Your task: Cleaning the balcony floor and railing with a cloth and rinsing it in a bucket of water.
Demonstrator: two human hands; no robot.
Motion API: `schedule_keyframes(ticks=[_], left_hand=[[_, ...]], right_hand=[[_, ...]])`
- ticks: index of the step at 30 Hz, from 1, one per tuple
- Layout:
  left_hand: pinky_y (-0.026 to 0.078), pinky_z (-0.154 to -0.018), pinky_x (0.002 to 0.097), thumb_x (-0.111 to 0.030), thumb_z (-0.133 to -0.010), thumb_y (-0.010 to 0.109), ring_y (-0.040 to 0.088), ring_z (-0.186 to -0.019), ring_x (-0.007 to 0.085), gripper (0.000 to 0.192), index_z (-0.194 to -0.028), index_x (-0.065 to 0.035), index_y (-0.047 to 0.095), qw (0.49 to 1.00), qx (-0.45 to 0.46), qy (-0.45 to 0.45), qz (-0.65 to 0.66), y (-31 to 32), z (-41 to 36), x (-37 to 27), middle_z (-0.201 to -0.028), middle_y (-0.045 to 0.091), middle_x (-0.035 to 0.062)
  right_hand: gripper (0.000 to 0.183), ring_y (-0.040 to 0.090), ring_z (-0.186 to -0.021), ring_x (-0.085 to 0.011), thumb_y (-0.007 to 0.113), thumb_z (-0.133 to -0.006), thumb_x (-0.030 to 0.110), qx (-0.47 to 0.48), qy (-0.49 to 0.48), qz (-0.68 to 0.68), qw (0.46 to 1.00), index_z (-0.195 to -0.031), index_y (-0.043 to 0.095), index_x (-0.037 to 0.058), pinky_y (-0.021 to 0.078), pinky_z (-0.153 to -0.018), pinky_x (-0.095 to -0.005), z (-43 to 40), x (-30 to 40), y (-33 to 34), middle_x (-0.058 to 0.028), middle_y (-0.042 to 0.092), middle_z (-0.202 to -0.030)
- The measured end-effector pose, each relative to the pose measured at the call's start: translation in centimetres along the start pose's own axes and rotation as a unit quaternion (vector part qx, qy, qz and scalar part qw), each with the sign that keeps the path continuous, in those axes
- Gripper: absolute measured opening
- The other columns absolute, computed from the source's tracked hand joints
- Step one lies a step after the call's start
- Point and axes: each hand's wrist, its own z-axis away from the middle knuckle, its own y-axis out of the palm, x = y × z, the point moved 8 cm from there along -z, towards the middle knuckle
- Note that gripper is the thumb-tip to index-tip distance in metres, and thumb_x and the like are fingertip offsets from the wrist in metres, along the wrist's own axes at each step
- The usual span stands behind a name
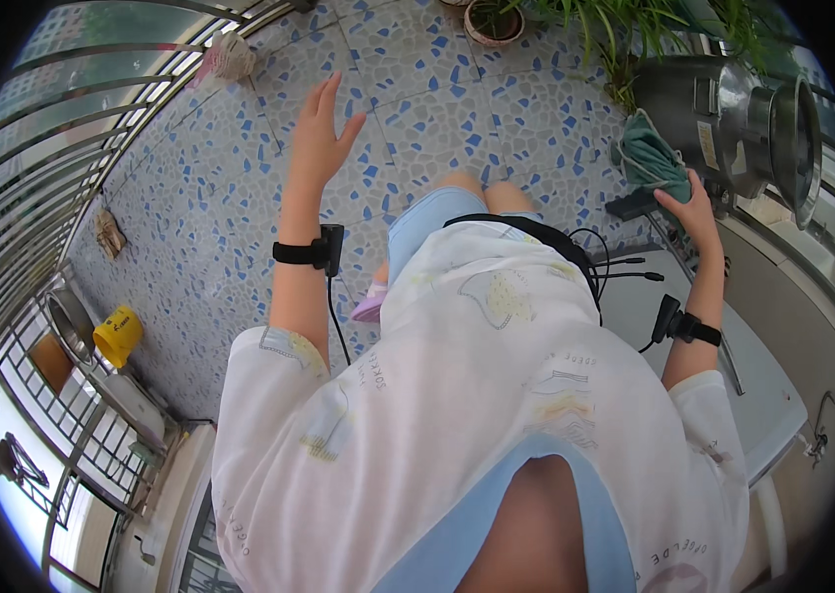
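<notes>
My left hand [323,137] is held out over the tiled floor [432,126], fingers apart, with nothing in it. On the right side my right hand [695,211] grips a crumpled green cloth [647,156] with pale edging. The cloth is right beside a large stainless steel container [736,111]; whether they touch I cannot tell. Below the cloth lies a dark block [631,204], which seems joined to a thin metal rod [699,319]. My fingertips are partly hidden behind the cloth.
A white board-like surface [758,415] is beside my right arm. Green plants [632,26] and a clay flowerpot [493,21] stand ahead. Metal railings [84,122] bound the left. A yellow bucket [118,336] is at far left. Black cables [614,268] hang at my waist.
</notes>
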Motion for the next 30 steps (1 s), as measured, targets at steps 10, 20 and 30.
schedule_keyframes(ticks=[10, 20, 30], left_hand=[[0.037, -0.106, 0.0467, -0.036, -0.089, 0.064, 0.041, -0.131, 0.0394, 0.070, -0.147, -0.0116, 0.033, 0.948, 0.261, -0.173, -0.053, 14.0, 15.4, 13.5, -0.142, 0.042, 0.0240], [0.039, -0.104, 0.0480, -0.052, -0.082, 0.064, 0.045, -0.130, 0.0376, 0.078, -0.146, -0.0167, 0.036, 0.896, 0.301, -0.267, -0.190, 19.5, 25.3, 27.8, -0.144, 0.044, 0.0181], [0.034, -0.109, 0.0461, -0.045, -0.081, 0.068, 0.040, -0.134, 0.0374, 0.082, -0.147, -0.0082, 0.035, 0.924, 0.248, -0.279, -0.087, 17.2, 33.7, 31.1, -0.145, 0.041, 0.0227]], right_hand=[[0.090, 0.063, -0.106, -0.0394, 0.077, -0.067, 0.057, 0.049, -0.027, 0.070, 0.996, -0.129, 0.047, 0.0002, 0.0496, -0.087, -0.0423, -10.1, -4.8, 14.6, -0.0257, 0.064, -0.111], [0.087, 0.061, -0.109, -0.0403, 0.076, -0.068, 0.058, -0.004, -0.012, 0.162, 0.987, -0.126, 0.048, -0.0008, 0.0486, -0.089, -0.0471, -11.4, -11.2, 27.5, -0.0256, 0.064, -0.113], [0.097, 0.055, -0.118, -0.0397, 0.072, -0.068, 0.063, -0.097, -0.005, 0.161, 0.982, -0.135, 0.044, -0.0025, 0.0456, -0.095, -0.0459, -2.0, -17.5, 22.5, -0.0269, 0.058, -0.125]])
